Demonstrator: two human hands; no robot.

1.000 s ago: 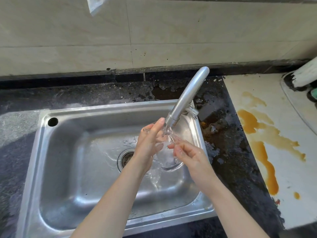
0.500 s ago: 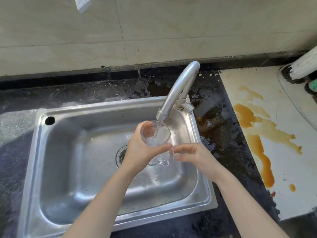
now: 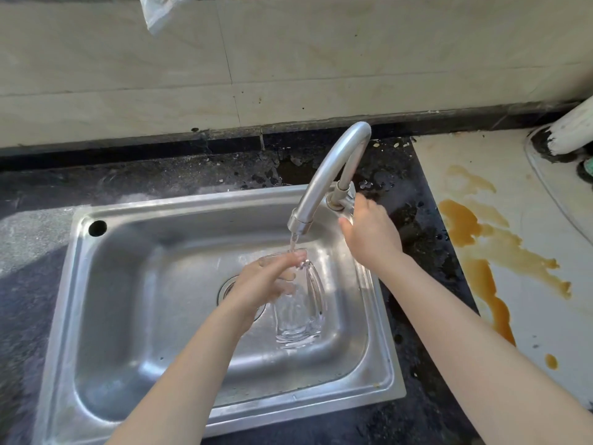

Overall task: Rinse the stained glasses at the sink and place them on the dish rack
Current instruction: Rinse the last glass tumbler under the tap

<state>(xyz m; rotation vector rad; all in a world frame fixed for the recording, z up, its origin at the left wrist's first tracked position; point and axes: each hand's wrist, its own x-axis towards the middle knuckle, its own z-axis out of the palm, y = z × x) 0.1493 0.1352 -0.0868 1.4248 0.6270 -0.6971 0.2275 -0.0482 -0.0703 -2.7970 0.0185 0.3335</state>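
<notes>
Over the sink (image 3: 128, 332), right grip (image 3: 369, 232) quits glass (image 3: 298, 319) for tap (image 3: 324, 175), closure unclear; left grip (image 3: 269, 281) clasps glass alone; rinse probably ending.

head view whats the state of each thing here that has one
faucet, running, thin stream
glass, clear, under the stream, over the basin
left hand, grips the glass
right hand, at the faucet base, grip hidden
sink, wet
white counter, brown spill, right of the sink
</notes>
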